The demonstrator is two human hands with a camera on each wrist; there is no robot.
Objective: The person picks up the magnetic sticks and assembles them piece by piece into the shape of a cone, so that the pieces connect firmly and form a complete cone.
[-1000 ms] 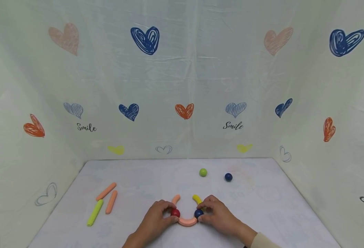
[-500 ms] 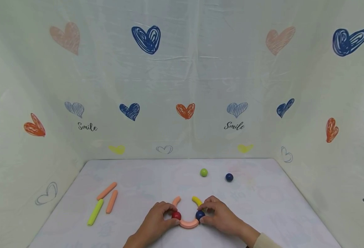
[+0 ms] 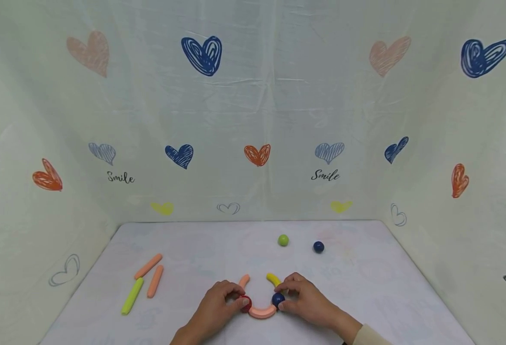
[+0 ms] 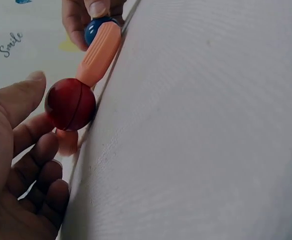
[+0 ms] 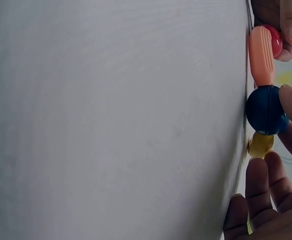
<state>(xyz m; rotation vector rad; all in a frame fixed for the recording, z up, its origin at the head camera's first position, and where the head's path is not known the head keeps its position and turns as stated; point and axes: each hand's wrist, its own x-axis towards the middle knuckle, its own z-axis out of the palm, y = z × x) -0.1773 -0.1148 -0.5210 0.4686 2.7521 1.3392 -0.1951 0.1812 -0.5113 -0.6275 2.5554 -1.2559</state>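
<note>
My left hand [image 3: 216, 306] is around a glossy red ball [image 4: 71, 104]; the index finger touches its side, and the thumb lies over it in the head view. My right hand [image 3: 306, 301] pinches a dark blue ball [image 5: 266, 111] between thumb and index finger. A curved peach toy rod [image 3: 262, 313] joins the two balls at the near side. Another peach rod [image 3: 245, 280] extends from the red ball and a yellow rod [image 3: 273, 279] from the blue one, their far ends apart. Together the pieces form an open ring on the table. Fingers partly hide both balls.
On the left of the white table [image 3: 201, 249] lie two straight peach rods [image 3: 148, 266] and a yellow-green rod [image 3: 132, 296]. A green ball [image 3: 283, 240] and another dark blue ball [image 3: 318, 247] sit toward the back. A heart-printed curtain [image 3: 257, 120] encloses the back and sides.
The left thumb has shifted over the red ball, covering more of it. The far ends of the short peach and yellow rods have come slightly closer together. My right hand has barely moved.
</note>
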